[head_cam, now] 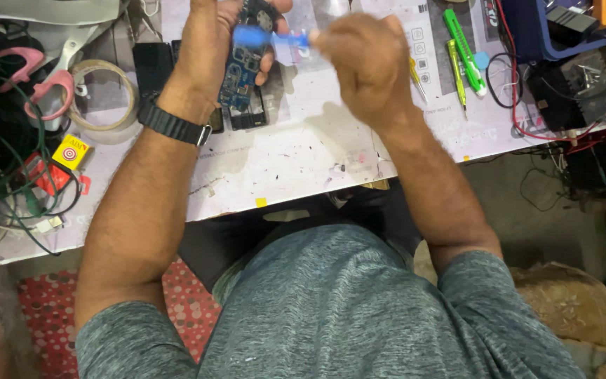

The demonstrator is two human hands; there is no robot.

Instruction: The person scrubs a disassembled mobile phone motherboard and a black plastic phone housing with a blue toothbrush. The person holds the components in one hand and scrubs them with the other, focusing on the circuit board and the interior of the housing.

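1. a small yellow square label (pixel 70 151) lies at the left side of the table, near the roll of clear tape (pixel 104 95). it has a red and white ring picture on it.
2. a tiny yellow sticker (pixel 261 202) sits on the white mat (pixel 296 161), at its near edge.
3. small square picture labels (pixel 419 49) are printed in a row on the mat, just beside the yellow tool (pixel 455 64).
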